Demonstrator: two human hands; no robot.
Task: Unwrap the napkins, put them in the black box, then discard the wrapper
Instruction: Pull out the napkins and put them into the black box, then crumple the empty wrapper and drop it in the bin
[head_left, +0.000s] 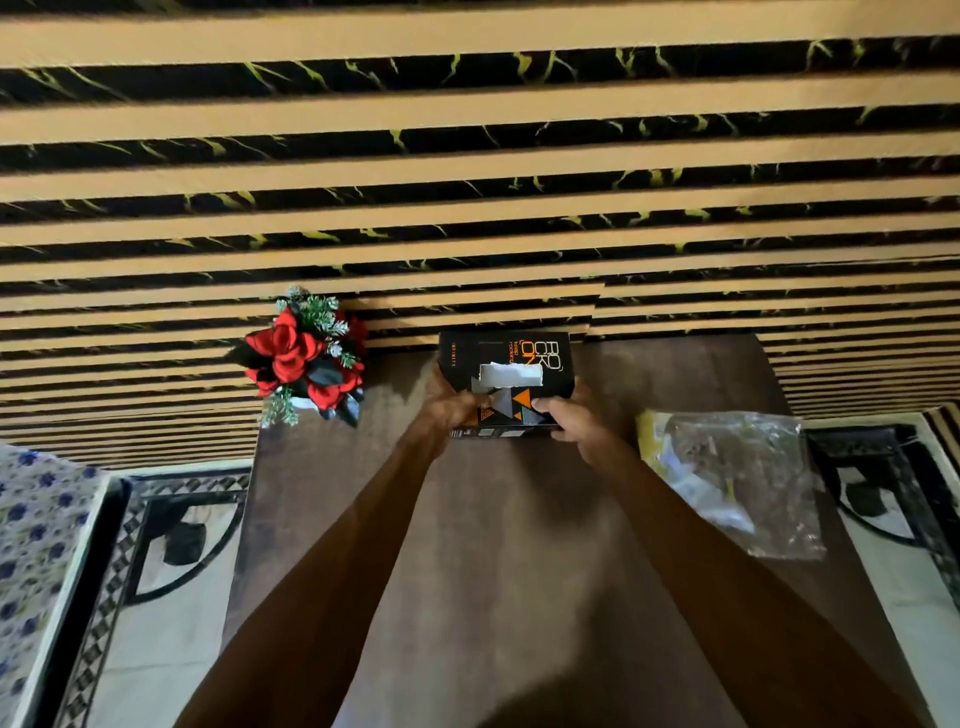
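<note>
Gripped the black box (505, 382) at its near end with left hand (453, 407) and right hand (566, 421), napkin (510, 373) poking out; wrapper (737, 478) lay rightward, nearer the right hand.

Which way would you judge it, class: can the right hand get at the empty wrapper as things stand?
Probably yes. The wrapper lies flat on the table just right of the right hand, with nothing between them. But that hand's grip is on the black box, so it must let go first.
</note>
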